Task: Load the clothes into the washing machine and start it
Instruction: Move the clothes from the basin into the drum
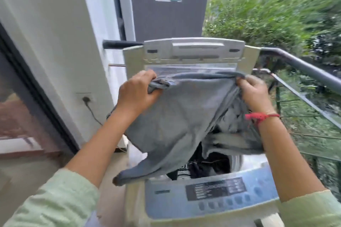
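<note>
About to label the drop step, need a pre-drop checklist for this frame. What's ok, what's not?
1. Lid up: ok.
2. Left hand and right hand both grip the garment: ok.
3. Garment fully over the drum: not ok, a lower corner hangs out past the front left edge.
4. Room in the drum: cannot tell. Dark clothes lie inside, and the garment hides most of the opening.
5. Plug in the socket: ok.
6. Panel powered: cannot tell, blurred.
</note>
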Tool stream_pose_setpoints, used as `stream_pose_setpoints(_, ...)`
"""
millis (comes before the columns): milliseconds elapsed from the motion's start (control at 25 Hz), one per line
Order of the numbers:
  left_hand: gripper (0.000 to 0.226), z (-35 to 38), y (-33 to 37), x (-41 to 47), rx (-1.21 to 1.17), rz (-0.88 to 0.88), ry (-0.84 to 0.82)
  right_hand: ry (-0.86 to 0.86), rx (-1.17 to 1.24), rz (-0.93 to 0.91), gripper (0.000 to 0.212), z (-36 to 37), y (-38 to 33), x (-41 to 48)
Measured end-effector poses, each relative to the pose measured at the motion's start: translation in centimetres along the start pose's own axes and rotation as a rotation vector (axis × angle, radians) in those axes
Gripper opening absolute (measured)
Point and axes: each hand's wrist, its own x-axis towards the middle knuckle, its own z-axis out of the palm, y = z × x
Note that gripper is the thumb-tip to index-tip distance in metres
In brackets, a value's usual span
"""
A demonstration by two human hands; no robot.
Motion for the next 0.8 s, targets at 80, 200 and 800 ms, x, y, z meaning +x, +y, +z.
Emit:
stream_pose_setpoints(80,0.046,5.4,0.0,0.0,-0.025,-0.085,-0.238,-0.136,0.14,0.239,0.014,-0.7,4.0,0.9)
stream_pose_setpoints(200,0.068,11.9,2.0,-3.6,0.013,-0.072,-0.575,-0.299,0.448,0.672,0.015,-0.8,8.1,3.0)
stream_pose_setpoints(800,0.13,10.6,-3.8,-15.2,0.257,-0.386,-1.13,-0.78,0.667,0.99,0.044,1.9,9.7,1.1)
